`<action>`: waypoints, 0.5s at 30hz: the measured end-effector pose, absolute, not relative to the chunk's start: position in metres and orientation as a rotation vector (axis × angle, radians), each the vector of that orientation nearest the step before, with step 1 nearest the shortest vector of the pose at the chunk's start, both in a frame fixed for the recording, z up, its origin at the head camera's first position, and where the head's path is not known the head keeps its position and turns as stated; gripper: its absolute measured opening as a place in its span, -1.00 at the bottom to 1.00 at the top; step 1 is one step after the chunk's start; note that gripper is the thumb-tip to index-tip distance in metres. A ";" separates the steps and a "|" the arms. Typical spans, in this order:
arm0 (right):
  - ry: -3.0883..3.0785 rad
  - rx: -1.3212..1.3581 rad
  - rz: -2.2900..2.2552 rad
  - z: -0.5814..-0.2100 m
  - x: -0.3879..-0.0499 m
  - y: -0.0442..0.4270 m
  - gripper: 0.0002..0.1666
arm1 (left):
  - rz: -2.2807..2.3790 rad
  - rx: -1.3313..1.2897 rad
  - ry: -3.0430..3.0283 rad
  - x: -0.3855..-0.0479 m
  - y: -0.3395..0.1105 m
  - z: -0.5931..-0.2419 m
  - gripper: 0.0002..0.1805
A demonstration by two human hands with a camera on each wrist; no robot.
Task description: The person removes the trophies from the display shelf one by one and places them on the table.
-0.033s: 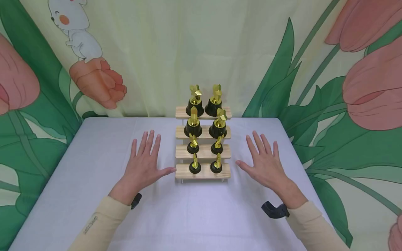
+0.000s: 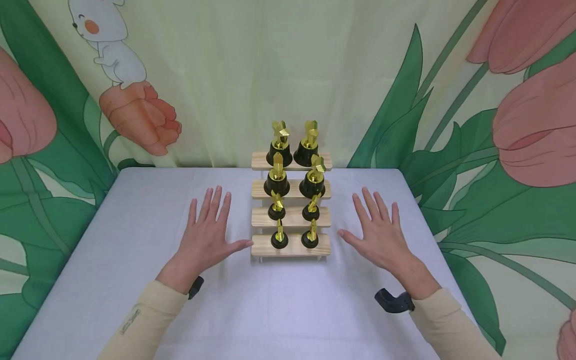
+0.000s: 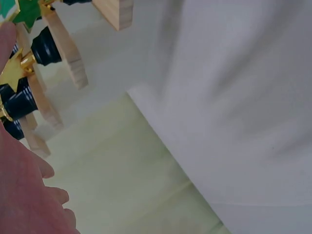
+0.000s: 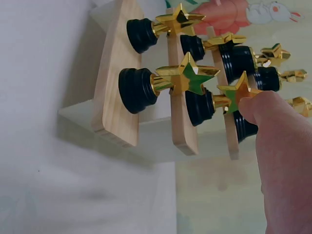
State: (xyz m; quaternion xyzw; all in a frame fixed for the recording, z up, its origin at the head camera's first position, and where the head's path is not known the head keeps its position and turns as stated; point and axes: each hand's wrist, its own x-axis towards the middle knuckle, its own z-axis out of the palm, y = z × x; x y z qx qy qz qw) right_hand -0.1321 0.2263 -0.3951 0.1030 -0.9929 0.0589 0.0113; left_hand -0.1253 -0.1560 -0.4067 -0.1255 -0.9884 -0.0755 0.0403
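Behind our white-covered counter (image 2: pixel 279 305) hangs a pale curtain (image 2: pixel 288 75) printed with tulips and a white rabbit (image 2: pixel 112 52). Near its far edge, a four-tier wooden stand (image 2: pixel 291 245) carries eight gold-starred trophies (image 2: pixel 312 187), two to a tier, upright on black bases, the bigger ones on the upper two tiers. We have our left hand (image 2: pixel 204 242) just left of the stand and our right hand (image 2: pixel 382 240) just right of it, fingers straight and spread on both. Our left thumb (image 2: pixel 239 245) reaches the lowest tier's edge; whether they touch, we cannot tell.
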 end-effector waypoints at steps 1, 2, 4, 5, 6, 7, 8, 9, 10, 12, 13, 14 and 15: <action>-3.096 0.322 0.186 -0.395 -0.132 0.226 0.15 | -0.232 -0.389 -3.028 -0.125 -0.156 -0.407 0.36; -3.094 0.323 0.184 -0.395 -0.133 0.226 0.15 | -0.235 -0.392 -3.026 -0.126 -0.155 -0.407 0.36; -3.090 0.325 0.187 -0.395 -0.133 0.226 0.14 | -0.236 -0.402 -3.022 -0.126 -0.155 -0.407 0.36; -3.090 0.325 0.190 -0.395 -0.133 0.226 0.14 | -0.233 -0.404 -3.022 -0.126 -0.154 -0.408 0.36; -3.088 0.328 0.192 -0.396 -0.133 0.226 0.14 | -0.229 -0.404 -3.022 -0.126 -0.154 -0.408 0.36; -3.086 0.330 0.196 -0.396 -0.133 0.226 0.14 | -0.223 -0.404 -3.023 -0.126 -0.154 -0.408 0.35; -3.088 0.329 0.197 -0.397 -0.133 0.226 0.14 | -0.212 -0.402 -3.023 -0.126 -0.153 -0.409 0.35; -3.092 0.328 0.200 -0.397 -0.133 0.226 0.14 | -0.205 -0.401 -3.024 -0.126 -0.153 -0.410 0.35; -3.095 0.325 0.203 -0.398 -0.132 0.226 0.15 | -0.195 -0.398 -3.023 -0.126 -0.153 -0.410 0.35; -3.103 0.324 0.210 -0.399 -0.132 0.226 0.15 | -0.190 -0.398 -3.022 -0.126 -0.153 -0.411 0.36; -3.107 0.324 0.214 -0.399 -0.132 0.226 0.15 | -0.187 -0.400 -3.020 -0.126 -0.153 -0.411 0.36; -3.108 0.326 0.219 -0.399 -0.132 0.225 0.15 | -0.185 -0.401 -3.021 -0.127 -0.153 -0.412 0.36; -3.106 0.330 0.225 -0.399 -0.133 0.225 0.15 | -0.191 -0.405 -3.023 -0.127 -0.152 -0.411 0.36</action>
